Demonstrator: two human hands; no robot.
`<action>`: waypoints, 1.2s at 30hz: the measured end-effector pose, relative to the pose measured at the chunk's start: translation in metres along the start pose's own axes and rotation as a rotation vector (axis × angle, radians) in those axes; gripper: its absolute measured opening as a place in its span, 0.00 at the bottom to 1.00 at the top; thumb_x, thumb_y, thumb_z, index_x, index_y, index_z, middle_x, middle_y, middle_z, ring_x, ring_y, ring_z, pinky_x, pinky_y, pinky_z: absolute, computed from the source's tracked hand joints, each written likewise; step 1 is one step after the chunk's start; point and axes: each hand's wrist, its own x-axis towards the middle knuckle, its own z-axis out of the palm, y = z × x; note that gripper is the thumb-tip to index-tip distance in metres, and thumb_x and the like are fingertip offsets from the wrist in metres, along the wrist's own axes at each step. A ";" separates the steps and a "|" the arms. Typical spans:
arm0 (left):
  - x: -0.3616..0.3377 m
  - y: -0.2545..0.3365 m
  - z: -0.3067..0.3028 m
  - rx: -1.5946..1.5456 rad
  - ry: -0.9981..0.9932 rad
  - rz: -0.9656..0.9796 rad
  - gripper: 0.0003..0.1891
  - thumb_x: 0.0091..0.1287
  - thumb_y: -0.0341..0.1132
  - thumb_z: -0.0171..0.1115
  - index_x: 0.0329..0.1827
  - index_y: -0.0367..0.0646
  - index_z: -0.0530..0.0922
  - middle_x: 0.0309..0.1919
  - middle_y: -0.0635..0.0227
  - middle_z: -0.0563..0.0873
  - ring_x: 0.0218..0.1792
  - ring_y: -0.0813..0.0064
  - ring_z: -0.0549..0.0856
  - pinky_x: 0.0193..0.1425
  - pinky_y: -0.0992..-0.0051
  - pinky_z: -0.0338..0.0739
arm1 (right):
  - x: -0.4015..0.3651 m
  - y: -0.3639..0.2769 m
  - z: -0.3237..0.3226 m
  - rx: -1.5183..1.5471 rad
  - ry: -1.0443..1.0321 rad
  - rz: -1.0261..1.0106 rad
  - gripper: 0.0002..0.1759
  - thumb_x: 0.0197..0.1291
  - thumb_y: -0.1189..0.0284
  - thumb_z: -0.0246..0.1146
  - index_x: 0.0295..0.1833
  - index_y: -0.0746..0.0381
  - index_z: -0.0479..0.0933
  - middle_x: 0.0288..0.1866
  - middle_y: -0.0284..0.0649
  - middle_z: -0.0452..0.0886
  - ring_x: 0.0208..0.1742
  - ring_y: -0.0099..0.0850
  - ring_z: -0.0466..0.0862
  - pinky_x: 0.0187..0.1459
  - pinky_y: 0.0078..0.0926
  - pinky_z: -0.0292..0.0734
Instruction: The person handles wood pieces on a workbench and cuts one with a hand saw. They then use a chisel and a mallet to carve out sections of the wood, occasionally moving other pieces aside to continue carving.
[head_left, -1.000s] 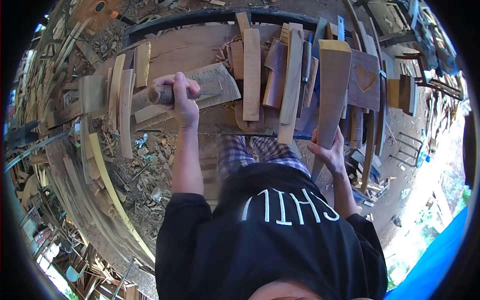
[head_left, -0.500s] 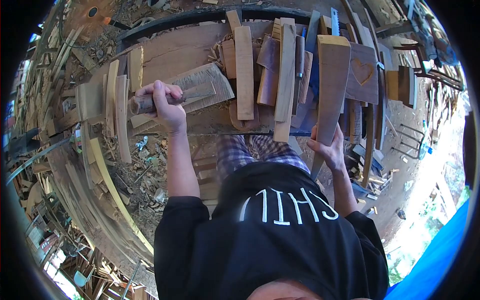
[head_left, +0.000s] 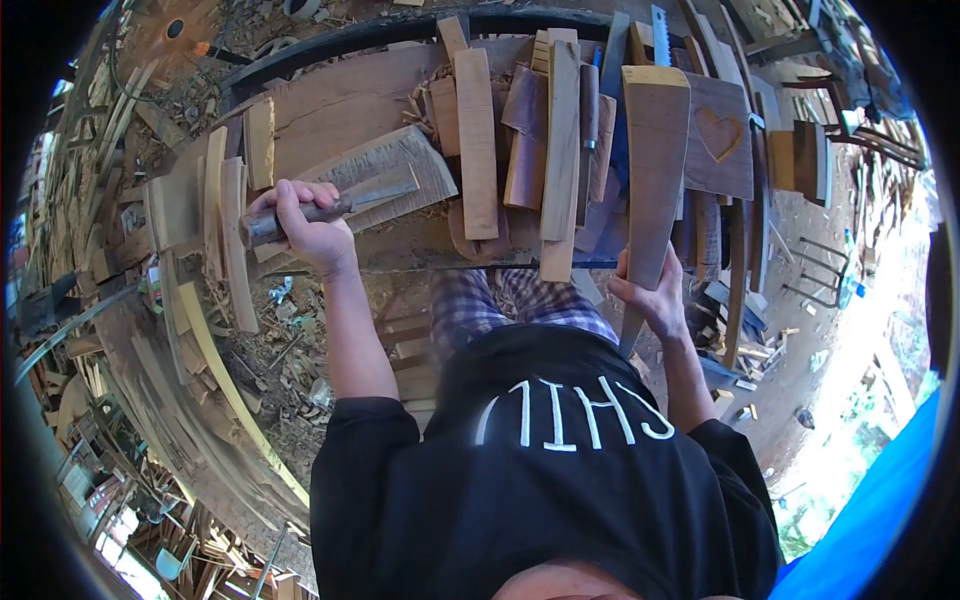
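My left hand [head_left: 312, 225] is wrapped round the wooden handle of a chisel [head_left: 385, 190], thumb lying along the top. Its flat metal blade points right and overlaps a rough-faced board [head_left: 425, 160] on the workbench [head_left: 340, 100]. On the other side, my right hand [head_left: 655, 295] grips the narrow lower part of a long, tapered wooden mallet [head_left: 655, 150]. The mallet's thick, pale-ended head points away from me, over the right part of the bench. Beside it lies a dark board [head_left: 718, 135] with a heart shape carved in it.
Several wood pieces, among them a pale strip [head_left: 478, 150], lie across the bench between my hands. A saw blade [head_left: 661, 38] sticks out at the back. Long planks [head_left: 150, 380] are stacked at the left, and a fan [head_left: 175, 30] stands at the far left.
The chisel has turned in my left hand, so more of the blade's flat face shows. My left hand has shifted slightly left and toward me. My right hand still grips the mallet.
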 end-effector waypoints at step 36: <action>0.008 -0.015 -0.042 -0.083 0.053 -0.011 0.15 0.72 0.41 0.55 0.26 0.50 0.65 0.23 0.75 0.70 0.20 0.82 0.66 0.28 0.75 0.61 | 0.028 0.015 0.066 -0.583 -0.232 0.259 0.37 0.43 0.56 0.77 0.51 0.69 0.71 0.43 0.58 0.83 0.47 0.49 0.86 0.50 0.42 0.77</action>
